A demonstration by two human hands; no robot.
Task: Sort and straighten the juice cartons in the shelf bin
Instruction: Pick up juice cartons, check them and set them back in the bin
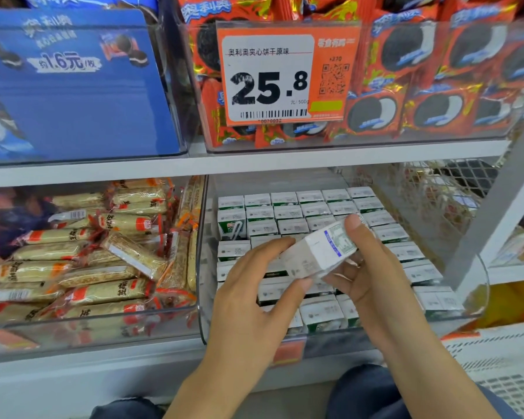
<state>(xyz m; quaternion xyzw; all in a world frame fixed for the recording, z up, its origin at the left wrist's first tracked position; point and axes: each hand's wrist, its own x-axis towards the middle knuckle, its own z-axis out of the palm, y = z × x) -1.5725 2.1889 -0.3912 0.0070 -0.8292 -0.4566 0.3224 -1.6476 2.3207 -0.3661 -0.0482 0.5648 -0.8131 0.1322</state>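
Head view: clear bin (201, 261) holds upright cartons (288, 211); both hands (248, 300) grip one.

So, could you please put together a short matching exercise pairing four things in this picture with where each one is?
Things:
1. lifted carton
2. price tag
3. blue box
4. cracker packs

Places:
A. lower shelf, in the bin left of the juice bin
B. upper shelf, far left
C. held between the left hand and the right hand, above the rows of cartons
D. on the front of the upper bin of red cookie packs

Pairs: 1-C, 2-D, 3-B, 4-A
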